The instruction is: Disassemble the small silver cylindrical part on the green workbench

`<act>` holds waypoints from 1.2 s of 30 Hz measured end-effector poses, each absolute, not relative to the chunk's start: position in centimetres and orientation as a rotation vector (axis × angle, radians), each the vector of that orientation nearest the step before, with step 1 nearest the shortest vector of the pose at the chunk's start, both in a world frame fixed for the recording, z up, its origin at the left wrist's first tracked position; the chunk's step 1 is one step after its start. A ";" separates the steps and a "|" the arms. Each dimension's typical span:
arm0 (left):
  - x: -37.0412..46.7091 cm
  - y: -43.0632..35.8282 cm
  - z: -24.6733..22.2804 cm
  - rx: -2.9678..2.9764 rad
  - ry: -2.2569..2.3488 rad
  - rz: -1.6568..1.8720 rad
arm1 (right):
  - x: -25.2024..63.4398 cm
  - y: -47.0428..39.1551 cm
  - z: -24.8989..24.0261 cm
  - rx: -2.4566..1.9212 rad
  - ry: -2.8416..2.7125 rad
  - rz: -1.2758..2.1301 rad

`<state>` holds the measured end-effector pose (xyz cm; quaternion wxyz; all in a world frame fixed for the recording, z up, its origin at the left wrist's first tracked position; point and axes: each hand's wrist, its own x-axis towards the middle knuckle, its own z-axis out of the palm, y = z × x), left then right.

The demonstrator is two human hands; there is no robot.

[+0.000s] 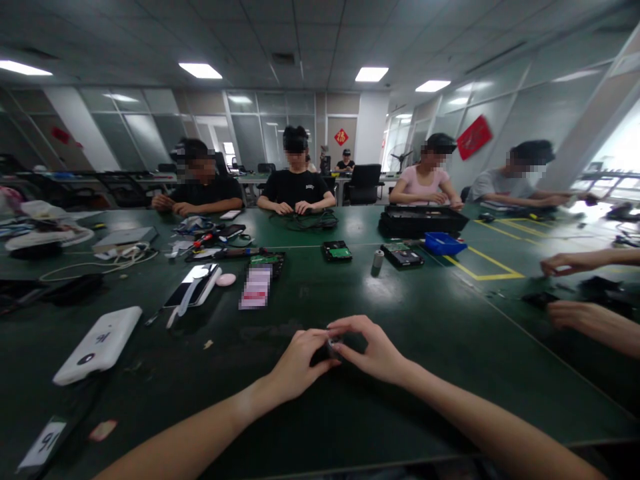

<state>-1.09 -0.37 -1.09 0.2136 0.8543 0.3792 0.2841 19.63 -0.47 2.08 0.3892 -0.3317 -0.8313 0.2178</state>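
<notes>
My left hand [301,362] and my right hand [369,348] meet above the green table [425,413], near the middle. Between their fingertips is a small silvery metal part [332,342], pinched from both sides and mostly covered by the fingers. I cannot make out what the part is. Beyond my hands lie a hard drive with a green circuit board [337,251], a small metal cylinder [377,259] standing upright, and a second hard drive [403,255].
A pixelated phone [256,287], a white device [99,345], a white-cased device [193,287] and cables lie left. A blue tray [444,244] and black case [421,221] stand at the back right. Another person's hands [580,317] work at right; several people sit opposite.
</notes>
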 end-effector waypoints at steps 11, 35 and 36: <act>-1.2 -0.3 -1.3 2.368 1.020 0.801 | 19.2 0.3 2.0 -0.840 -2.067 0.506; -1.2 -0.3 -0.7 2.374 1.060 0.710 | 24.4 4.3 0.8 -0.879 -2.291 0.903; -1.2 -0.3 -0.7 2.374 1.060 0.712 | 24.6 4.3 0.9 -0.882 -2.309 0.874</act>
